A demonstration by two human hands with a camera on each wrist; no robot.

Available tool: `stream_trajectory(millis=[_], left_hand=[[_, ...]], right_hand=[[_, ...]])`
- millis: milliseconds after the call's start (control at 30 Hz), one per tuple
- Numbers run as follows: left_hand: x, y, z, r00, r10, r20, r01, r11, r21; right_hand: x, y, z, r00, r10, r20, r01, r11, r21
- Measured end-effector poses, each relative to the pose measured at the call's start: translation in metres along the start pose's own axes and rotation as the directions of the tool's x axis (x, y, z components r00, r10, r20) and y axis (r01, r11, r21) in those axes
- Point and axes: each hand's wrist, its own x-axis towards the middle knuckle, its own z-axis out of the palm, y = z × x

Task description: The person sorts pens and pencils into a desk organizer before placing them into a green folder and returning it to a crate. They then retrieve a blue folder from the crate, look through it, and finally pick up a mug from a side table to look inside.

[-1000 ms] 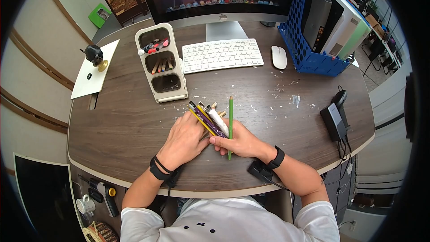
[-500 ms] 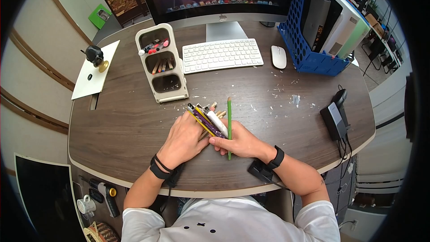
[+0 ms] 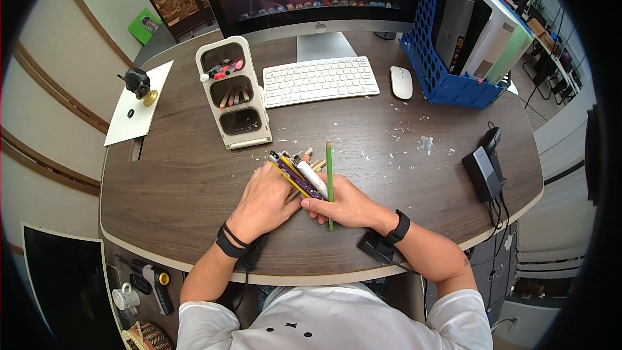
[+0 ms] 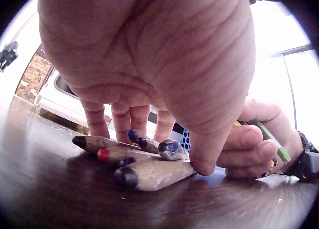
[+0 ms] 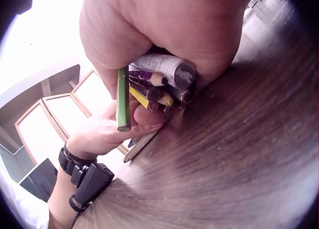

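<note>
Desk (image 3: pixel 175 188), green pencil (image 3: pixel 329 172) (right grip (image 3: pixel 348 202)).

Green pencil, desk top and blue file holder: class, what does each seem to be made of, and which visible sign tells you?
Green pencil: probably wood under smooth green paint; its sharpened end shows a tan collar.
Desk top: wood or wood-look laminate with a slight sheen; brown streaks resemble grain.
Blue file holder: likely moulded plastic, evenly coloured, with rounded holes; painted metal remains possible.
</note>
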Motion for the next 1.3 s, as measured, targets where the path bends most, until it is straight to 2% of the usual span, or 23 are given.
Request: stream_trajectory(millis=[533, 1033, 1300], left_hand=[[-0.001, -0.006, 0.003, 1.0, 0.0, 0.01, 0.0, 1.0, -0.006], [-0.001, -0.013, 0.008, 0.996, 0.038, -0.08, -0.041, 0.999, -0.034], [0.001, -0.014, 0.009, 0.995, 0.053, -0.088, -0.058, 0.997, -0.059]], right_hand=[[0.0, 0.001, 0.0, 1.0, -0.014, 0.004, 0.014, 0.999, -0.04], [-0.001, -0.002, 0.002, 1.0, -0.024, -0.015, 0.023, 0.995, -0.097], [0.0, 0.003, 0.003, 0.998, -0.052, -0.021, 0.051, 0.997, -0.06]])
